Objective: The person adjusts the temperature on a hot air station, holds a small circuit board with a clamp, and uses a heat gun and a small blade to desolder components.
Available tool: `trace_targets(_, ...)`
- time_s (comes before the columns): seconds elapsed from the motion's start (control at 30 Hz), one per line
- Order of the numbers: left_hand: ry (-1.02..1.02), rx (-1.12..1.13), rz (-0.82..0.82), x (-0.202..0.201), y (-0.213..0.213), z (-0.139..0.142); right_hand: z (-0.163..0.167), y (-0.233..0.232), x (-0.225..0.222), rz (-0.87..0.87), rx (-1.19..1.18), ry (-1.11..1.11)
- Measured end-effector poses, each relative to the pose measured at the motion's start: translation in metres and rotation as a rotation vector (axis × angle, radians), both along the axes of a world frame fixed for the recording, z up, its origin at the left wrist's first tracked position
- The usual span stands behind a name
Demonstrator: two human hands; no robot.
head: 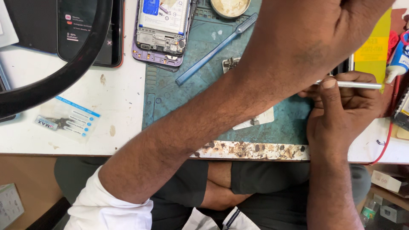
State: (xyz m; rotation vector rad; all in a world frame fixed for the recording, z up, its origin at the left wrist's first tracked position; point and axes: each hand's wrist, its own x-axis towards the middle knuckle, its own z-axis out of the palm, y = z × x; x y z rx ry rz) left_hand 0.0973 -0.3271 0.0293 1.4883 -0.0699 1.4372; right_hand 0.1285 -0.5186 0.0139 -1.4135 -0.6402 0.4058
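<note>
Head view: my right hand (343,106) is closed around a slim silver tool (355,85), thumb pressed on top, at the right edge of the teal work mat (179,98). My left hand (341,21) reaches across the mat to the upper right; its fingers run out of frame, so I cannot tell its grip. An opened purple phone (164,30) lies at the mat's top left, a blue toothbrush (217,49) lies diagonally beside it, and a small white part (255,121) sits under my forearm.
</note>
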Motion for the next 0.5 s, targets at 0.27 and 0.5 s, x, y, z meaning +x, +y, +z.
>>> trace_targets(0.27, 0.039, 0.056, 0.085, -0.012, 0.011, 0.007, -0.005, -0.005, 0.003, -0.048, 0.009, 0.028)
trace_targets(0.5, 0.044, 0.067, 0.082, -0.014, 0.011, 0.007, -0.007, -0.005, 0.002, -0.029, 0.03, 0.018)
